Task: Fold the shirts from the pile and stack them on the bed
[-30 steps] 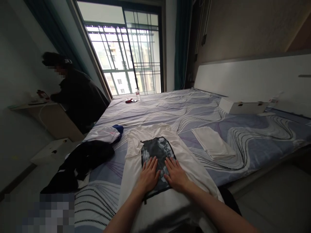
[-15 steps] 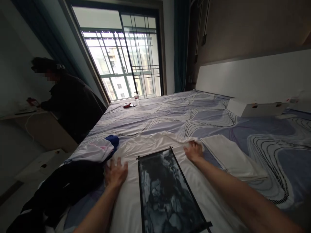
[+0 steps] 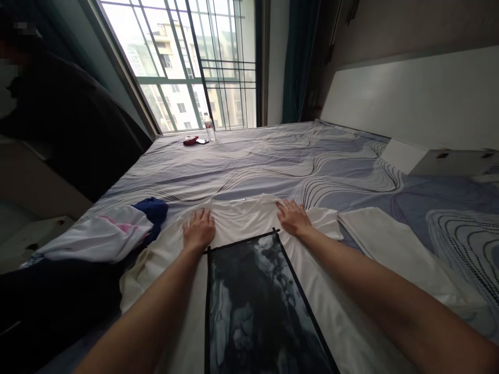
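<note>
A white T-shirt (image 3: 241, 210) lies spread on the bed, its collar toward the window. On its front is a dark rectangular print (image 3: 261, 306) with black border lines. My left hand (image 3: 199, 228) rests palm down on the shirt's left shoulder, fingers outstretched. On the other shoulder, close to the collar, my right hand (image 3: 293, 217) lies flat with its fingers extended. Neither hand grips anything. The lower end of the shirt runs out of view.
Folded white cloth (image 3: 401, 254) lies to the right. At left are a white-and-pink garment (image 3: 113, 234), blue cloth (image 3: 153, 212) and black clothing (image 3: 58, 301). A bottle (image 3: 209, 129), red item (image 3: 190, 141) and white box (image 3: 440, 158) sit farther back. A person (image 3: 74, 104) leans at left.
Both hands have moved up the shirt to its shoulders and closer to the collar. The shirt's left sleeve now lies out to the side. The view has tilted downward.
</note>
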Available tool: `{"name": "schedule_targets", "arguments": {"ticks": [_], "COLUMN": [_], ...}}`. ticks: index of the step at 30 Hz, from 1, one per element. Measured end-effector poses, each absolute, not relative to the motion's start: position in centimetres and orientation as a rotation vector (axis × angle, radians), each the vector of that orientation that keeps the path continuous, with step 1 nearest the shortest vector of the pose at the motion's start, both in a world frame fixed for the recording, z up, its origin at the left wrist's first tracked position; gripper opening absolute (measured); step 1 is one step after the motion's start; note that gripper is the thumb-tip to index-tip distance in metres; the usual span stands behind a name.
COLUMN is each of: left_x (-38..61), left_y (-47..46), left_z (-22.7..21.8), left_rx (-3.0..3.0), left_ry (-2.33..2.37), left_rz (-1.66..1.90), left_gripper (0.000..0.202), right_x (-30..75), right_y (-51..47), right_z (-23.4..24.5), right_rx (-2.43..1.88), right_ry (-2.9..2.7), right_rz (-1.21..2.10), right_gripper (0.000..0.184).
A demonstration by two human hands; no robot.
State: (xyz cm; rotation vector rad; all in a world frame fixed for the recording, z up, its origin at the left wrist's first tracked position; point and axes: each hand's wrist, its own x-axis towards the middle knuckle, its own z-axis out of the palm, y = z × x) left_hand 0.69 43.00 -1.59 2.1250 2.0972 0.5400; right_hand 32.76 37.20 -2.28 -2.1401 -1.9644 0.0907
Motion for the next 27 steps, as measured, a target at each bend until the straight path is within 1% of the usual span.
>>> {"name": "schedule_targets", "arguments": {"ticks": [3, 5, 8, 10, 12, 15, 16, 21, 23, 25, 27], "left_x": [0.3, -0.2, -1.1, -1.7, -2.0, -2.1, -2.1, -2.2, -2.2, -2.1, -2.2], "left_y": [45.7, 47.0, 48.5, 49.3, 49.8, 50.2, 50.3, 51.2, 51.7, 52.2, 52.8], "left_z": [-0.8, -0.6, -0.7, -0.7, -0.5, -0.3, -0.3, -0.7, -0.8, -0.8, -1.0], "left_rx": [1.97, 1.89, 1.899, 1.95, 1.952, 1.942, 1.938, 1.921, 1.949, 2.024, 2.12], "left_ry": [2.279, 2.394, 2.471, 2.413, 2.356, 2.357, 2.37, 2.369, 2.389, 2.427, 2.436], "left_rz": [0.675, 0.726, 0.639, 0.544, 0.588, 0.869, 0.904, 0.607, 0.666, 0.814, 0.882], "left_gripper": [0.053, 0.057, 0.059, 0.053, 0.044, 0.04, 0.04, 0.032, 0.032, 0.033, 0.033], "right_x": [31.8, 31.1, 30.9, 31.4, 32.2, 33.4, 33.6, 33.4, 32.9, 32.8, 33.0], "right_y": [41.0, 43.1, 45.4, 46.6, 47.6, 48.9, 49.2, 50.1, 50.4, 50.8, 51.5], "right_z": [-2.0, -1.8, -1.8, -1.9, -1.8, -1.6, -1.6, -1.9, -2.0, -2.2, -2.5], "right_rx": [-2.26, -2.24, -2.112, -2.042, -1.983, -1.908, -1.925, -2.119, -2.098, -2.042, -2.037], "right_ry": [-1.656, -1.53, -1.65, -1.757, -1.751, -1.647, -1.631, -1.689, -1.702, -1.693, -1.693], "right_rz": [-0.016, -0.097, -0.049, 0.073, 0.116, 0.001, -0.012, 0.062, -0.033, -0.158, -0.211], "right_gripper": [0.048, 0.049, 0.051, 0.044, 0.038, 0.037, 0.036, 0.026, 0.026, 0.029, 0.03]}}
